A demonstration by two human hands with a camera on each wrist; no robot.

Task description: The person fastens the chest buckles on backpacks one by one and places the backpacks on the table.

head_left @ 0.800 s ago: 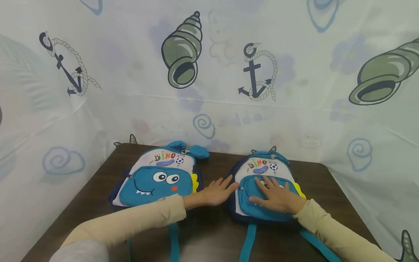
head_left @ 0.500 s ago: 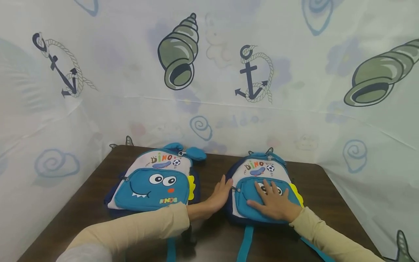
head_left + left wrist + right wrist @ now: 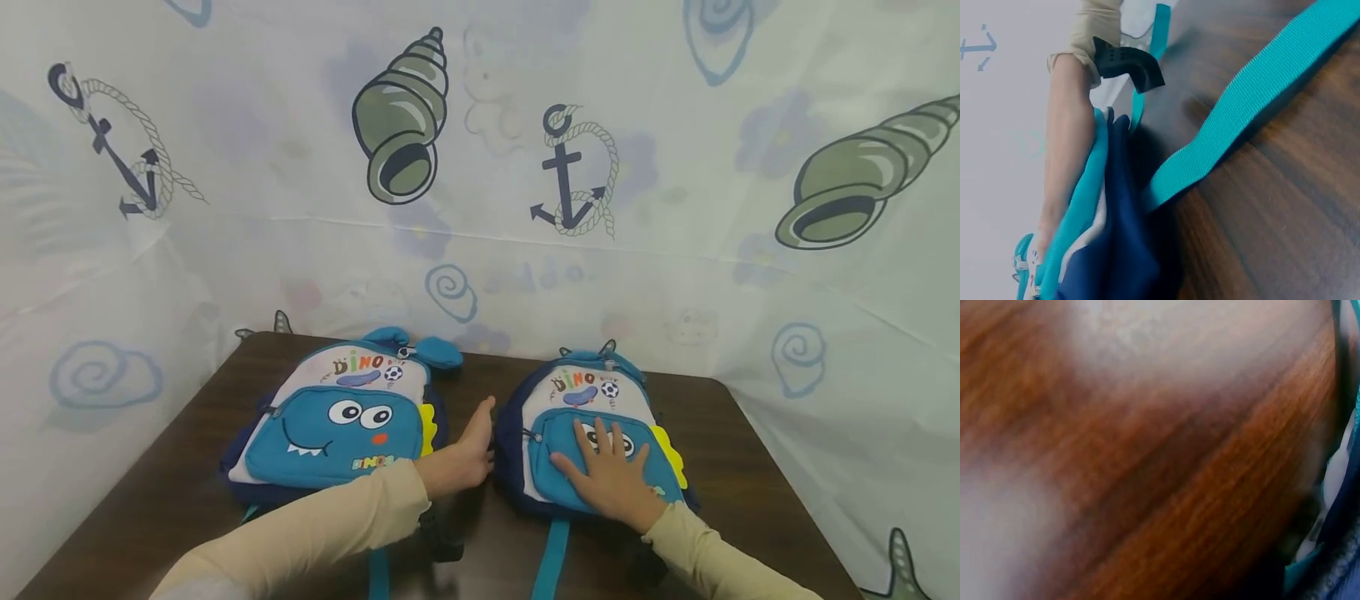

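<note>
A teal, white and navy fabric backpack [image 3: 553, 431] sits toward the far-right corner of the dark wooden bench [image 3: 738, 483], under the right hand [image 3: 617, 485], fingers spread and gripping nothing; the left hand [image 3: 467, 452] is beside it, finger bend and grip unclear. It looks light and soft, best held by both sides.

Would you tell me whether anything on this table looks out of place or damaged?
Nothing I can see looks spilled or damaged. Only the two blue pieces at the top of the left backpack look a little odd: they poke out past its edge, while the right backpack shows none jutting out like that.
</note>
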